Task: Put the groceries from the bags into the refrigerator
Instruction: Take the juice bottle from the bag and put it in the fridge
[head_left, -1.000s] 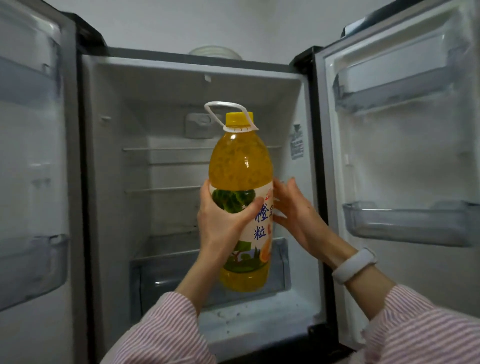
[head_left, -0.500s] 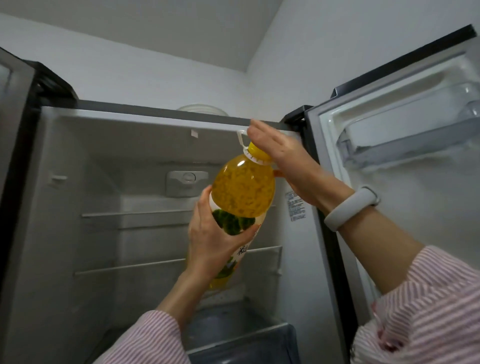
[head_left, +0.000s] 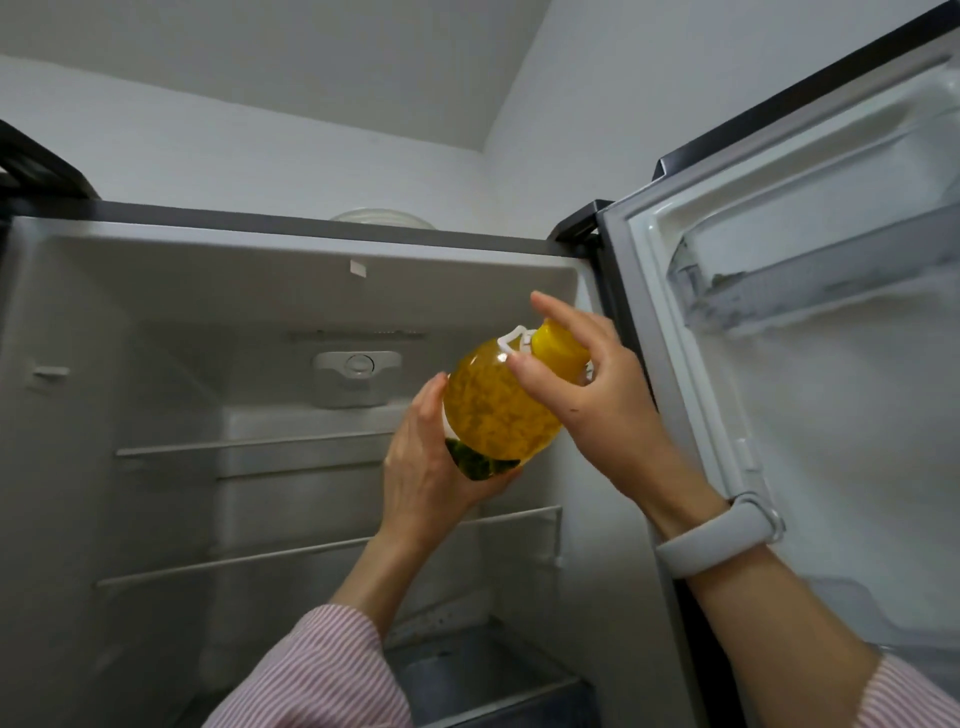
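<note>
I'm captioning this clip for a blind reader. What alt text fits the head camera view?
Two hands tilt a large yellow juice bottle toward the open, bare-shelved refrigerator: the left hand grips its body and the right hand holds the yellow cap end. The right door stands open, and a pale wristband sits on the right wrist.

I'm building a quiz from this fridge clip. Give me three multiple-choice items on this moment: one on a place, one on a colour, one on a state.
1. Where is the juice bottle?
A. in the door bin
B. held before the open refrigerator
C. in the bottom drawer

2. What colour is the bottle's cap?
A. yellow
B. red
C. blue

3. How does the bottle sit?
A. upright
B. upside down
C. tilted, cap toward the right door

Key: 1 B, the left hand grips its body and the right hand holds its neck. 2 A, the cap shows yellow. 3 C, its cap leans up and right.
</note>
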